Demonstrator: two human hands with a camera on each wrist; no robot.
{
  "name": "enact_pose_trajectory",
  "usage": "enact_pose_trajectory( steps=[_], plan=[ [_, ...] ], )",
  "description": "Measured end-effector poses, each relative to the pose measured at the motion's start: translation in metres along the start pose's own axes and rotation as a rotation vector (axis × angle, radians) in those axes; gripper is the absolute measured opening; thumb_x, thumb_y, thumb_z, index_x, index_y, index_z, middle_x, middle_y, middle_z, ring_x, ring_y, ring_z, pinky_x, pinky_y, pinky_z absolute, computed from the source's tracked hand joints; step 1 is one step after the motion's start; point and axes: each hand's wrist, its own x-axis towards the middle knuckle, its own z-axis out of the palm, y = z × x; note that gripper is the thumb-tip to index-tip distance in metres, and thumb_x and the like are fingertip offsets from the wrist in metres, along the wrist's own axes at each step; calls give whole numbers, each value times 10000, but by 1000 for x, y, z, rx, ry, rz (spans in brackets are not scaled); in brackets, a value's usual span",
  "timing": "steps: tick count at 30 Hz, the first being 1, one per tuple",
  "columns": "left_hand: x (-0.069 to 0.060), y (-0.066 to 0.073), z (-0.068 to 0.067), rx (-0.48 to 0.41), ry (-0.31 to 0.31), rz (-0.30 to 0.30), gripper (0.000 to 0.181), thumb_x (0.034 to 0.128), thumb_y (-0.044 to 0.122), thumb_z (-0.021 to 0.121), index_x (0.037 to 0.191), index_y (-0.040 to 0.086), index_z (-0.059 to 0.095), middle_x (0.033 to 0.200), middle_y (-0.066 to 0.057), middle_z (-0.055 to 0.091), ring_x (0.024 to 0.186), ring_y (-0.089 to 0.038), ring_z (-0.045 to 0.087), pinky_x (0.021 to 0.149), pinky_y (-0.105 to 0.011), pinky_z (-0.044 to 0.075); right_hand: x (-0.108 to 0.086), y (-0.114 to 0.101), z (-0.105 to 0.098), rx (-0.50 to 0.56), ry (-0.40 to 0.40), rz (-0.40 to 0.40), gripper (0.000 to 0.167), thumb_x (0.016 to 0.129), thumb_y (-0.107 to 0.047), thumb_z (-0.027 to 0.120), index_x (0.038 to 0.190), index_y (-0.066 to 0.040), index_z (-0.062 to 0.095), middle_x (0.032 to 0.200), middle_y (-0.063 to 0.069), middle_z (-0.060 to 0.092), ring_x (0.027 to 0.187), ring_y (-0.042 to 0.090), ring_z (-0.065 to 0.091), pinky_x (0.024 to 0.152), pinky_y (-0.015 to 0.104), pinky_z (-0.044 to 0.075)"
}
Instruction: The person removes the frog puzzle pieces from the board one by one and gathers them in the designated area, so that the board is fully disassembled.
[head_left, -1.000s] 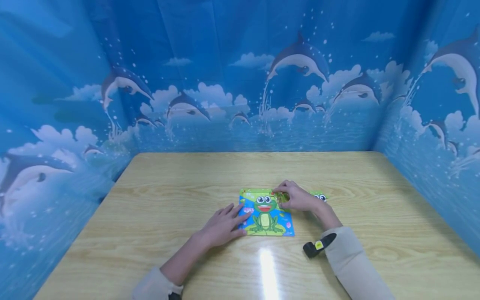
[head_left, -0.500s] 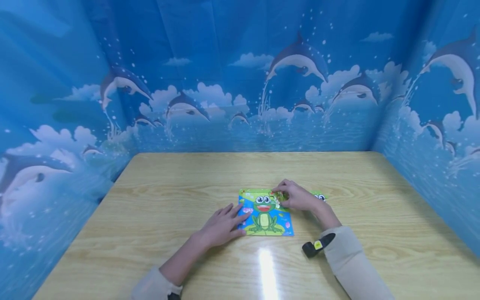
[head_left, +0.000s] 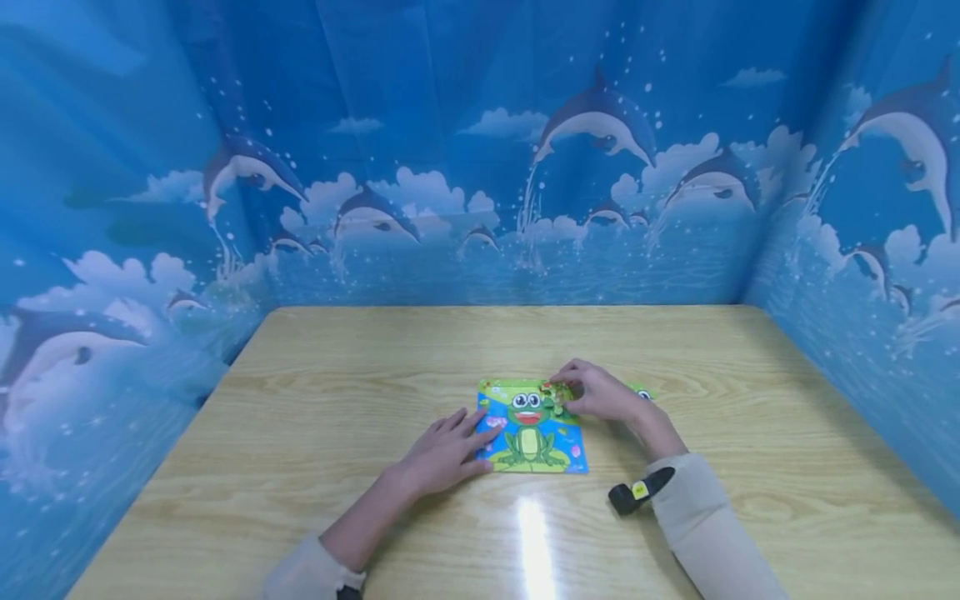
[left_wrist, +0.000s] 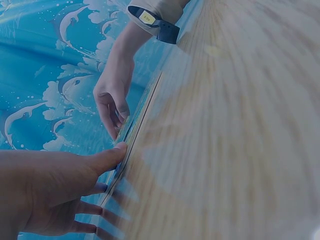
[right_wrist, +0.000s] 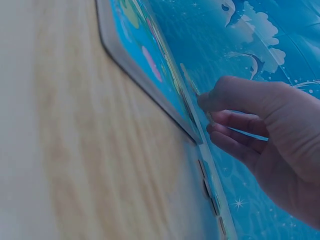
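Observation:
A square frog jigsaw puzzle board point(head_left: 528, 442) lies flat on the table, showing a green frog on blue and green. My left hand point(head_left: 447, 452) rests on its left edge with the fingers spread and fairly straight. Over the board's upper right part, my right hand point(head_left: 600, 395) pinches a small puzzle piece point(right_wrist: 191, 84) between thumb and fingers. That piece is seen tilted, almost edge-on, in the right wrist view, and its picture cannot be made out. The left wrist view shows my left thumb point(left_wrist: 112, 157) along the board's near edge.
Another piece point(head_left: 643, 392) with frog eyes lies right of the board, partly behind my right hand. Thin pieces point(right_wrist: 209, 192) show edge-on beyond the board's corner. A dolphin-printed curtain point(head_left: 465, 167) borders the wooden table point(head_left: 360, 367) at the back and sides.
The pinched piece has turned and tilted in my right fingers. My right hand has shifted very slightly right, covering more of the frog-eyed piece. My left hand stays in place.

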Motion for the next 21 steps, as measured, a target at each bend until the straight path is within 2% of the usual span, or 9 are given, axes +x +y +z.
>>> enact_pose_trajectory(
  steps=[6, 12, 17, 21],
  plan=[
    [-1, 0, 0, -4, 4, 4, 554, 941, 456, 440, 1432, 220, 341, 1496, -109, 194, 1333, -365, 181, 1053, -515, 185, -7, 2, -8, -6, 25, -4, 462, 744, -44, 687, 1198, -53, 605, 1147, 102, 499, 985, 240, 514, 779, 330, 485],
    [0, 0, 1, -5, 8, 3, 556, 940, 457, 441, 1433, 221, 339, 1497, -105, 195, 1334, -360, 183, 1054, -510, 188, -18, 5, -25, -13, 61, -40, 458, 729, -18, 673, 1183, -32, 611, 1139, 122, 502, 963, 256, 519, 707, 331, 491],
    [0, -2, 2, -9, 11, 10, 559, 942, 461, 432, 1436, 218, 333, 1499, -105, 190, 1335, -364, 175, 1053, -513, 187, -27, 14, -37, -47, 81, -53, 452, 732, -20, 673, 1180, -13, 608, 1137, 143, 510, 989, 301, 517, 787, 442, 482],
    [1, -2, 2, -17, 10, 16, 559, 944, 461, 429, 1437, 217, 330, 1499, -108, 187, 1336, -367, 169, 1053, -516, 182, -36, 23, -45, -71, 97, -39, 446, 740, -8, 665, 1182, -1, 603, 1147, 165, 506, 1003, 326, 515, 796, 456, 475]
  ],
)
